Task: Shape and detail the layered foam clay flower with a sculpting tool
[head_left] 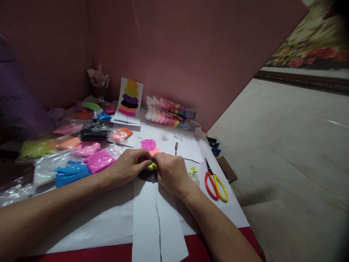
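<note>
A sheet of white paper (147, 222) lies before me with a thin dark line running down it. On its upper part sit layers of modelling clay: a ridged pink piece (148, 145), a peach piece (155, 150) and a black piece (148, 176). Between my fingers shows a bit of yellow-green clay (152, 166). My left hand (133, 164) is closed, thumb and fingers pinched at its left edge. From the right, my right hand (171, 174) presses with curled fingers on the same clay. The fingertips partly hide it.
Red-and-yellow-handled scissors (216, 185) lie at the right, with a small fork (176, 147) behind my right hand. Bagged coloured clay, such as a blue pack (71, 174), crowds the left. A card with stacked colours (129, 100) leans at the wall.
</note>
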Tool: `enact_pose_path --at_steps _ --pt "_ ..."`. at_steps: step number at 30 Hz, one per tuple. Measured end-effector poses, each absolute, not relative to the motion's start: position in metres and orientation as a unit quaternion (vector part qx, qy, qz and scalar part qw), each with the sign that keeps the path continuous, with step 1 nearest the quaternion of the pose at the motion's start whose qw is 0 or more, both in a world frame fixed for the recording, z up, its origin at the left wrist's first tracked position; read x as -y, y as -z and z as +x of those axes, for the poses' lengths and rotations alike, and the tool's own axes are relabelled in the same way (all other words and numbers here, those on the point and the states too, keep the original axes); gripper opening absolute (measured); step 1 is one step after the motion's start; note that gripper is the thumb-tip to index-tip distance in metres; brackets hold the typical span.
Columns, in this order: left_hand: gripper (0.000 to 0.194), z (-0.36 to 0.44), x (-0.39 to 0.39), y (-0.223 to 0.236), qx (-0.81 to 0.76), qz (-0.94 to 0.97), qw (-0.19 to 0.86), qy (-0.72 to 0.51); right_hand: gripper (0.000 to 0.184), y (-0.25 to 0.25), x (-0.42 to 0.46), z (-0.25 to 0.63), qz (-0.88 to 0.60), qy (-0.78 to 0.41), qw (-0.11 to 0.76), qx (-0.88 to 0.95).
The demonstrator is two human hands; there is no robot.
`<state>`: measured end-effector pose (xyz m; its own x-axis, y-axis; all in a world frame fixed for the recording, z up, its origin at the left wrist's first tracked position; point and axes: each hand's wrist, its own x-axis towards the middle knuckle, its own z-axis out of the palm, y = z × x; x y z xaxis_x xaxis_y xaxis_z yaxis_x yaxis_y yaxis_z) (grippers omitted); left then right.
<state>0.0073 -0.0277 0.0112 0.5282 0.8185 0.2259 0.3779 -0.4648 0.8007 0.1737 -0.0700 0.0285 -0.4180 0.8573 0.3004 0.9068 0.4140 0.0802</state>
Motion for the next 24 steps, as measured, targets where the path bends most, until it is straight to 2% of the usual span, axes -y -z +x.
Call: enact_pose_path --at_steps 24 --pt "0.018 0.0076 0.0276 -0.013 -0.372 0.802 0.362 -0.294 0.01 -0.0309 0.0708 0.1725 -0.54 0.103 0.086 0.831"
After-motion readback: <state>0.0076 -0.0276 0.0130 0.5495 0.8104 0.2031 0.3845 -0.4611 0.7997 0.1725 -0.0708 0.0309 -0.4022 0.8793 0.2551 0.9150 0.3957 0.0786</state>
